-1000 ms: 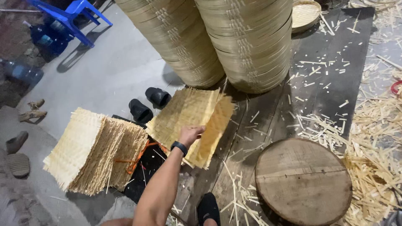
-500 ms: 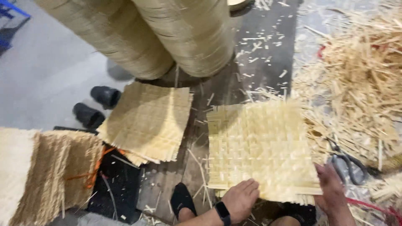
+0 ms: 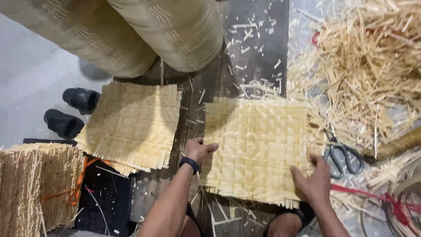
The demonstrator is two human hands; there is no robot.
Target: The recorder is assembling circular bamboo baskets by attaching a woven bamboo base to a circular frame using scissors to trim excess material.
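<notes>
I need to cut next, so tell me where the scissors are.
The scissors lie on the floor at the right of the head view, just right of the woven mat, near the right hand.

A second stack of woven mats point(image 3: 131, 127) lies beside black shoes point(image 3: 72, 112), below tall rolled columns point(image 3: 131, 33), with scissors point(image 3: 344, 153) near a heap of offcut strips point(image 3: 372, 61) and what may be tied mat bundles point(image 3: 37, 188).

Beyond left hand point(image 3: 199, 149): bare dark planks, open strip. Left of it: mat stack point(image 3: 131, 125). Right of right hand point(image 3: 312, 182): scissors point(image 3: 342, 153), straw heap point(image 3: 372, 66) crowding.
</notes>
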